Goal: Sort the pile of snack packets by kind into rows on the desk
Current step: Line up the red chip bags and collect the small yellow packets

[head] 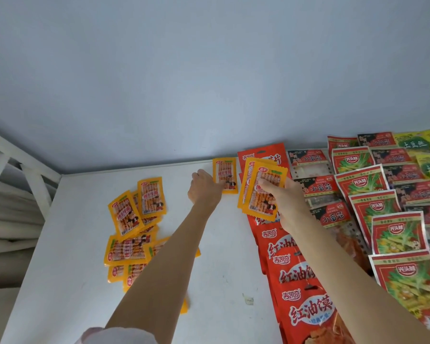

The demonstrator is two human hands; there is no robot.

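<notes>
Nearest the camera, a loose pile of orange packets (pixel 132 229) lay on the white desk (pixel 219 281). Farther out, the right hand (pixel 287 202) pinched a few more, while the left hand (pixel 205 191) pressed one orange packet (pixel 225 173) flat against the desk's back edge. Light, slick and floppy, they looked best gripped by the sealed edges.

Things around the desk

A plain pale blue-grey wall (pixel 209 70) fills the top of the view and goes down to the back edge of the desk. On the far left stands a white painted frame of bars (pixel 23 167), with one bar sloping down. Behind the bars lie soft folded grey-white cloths (pixel 8 219), stacked one on top of another.
</notes>
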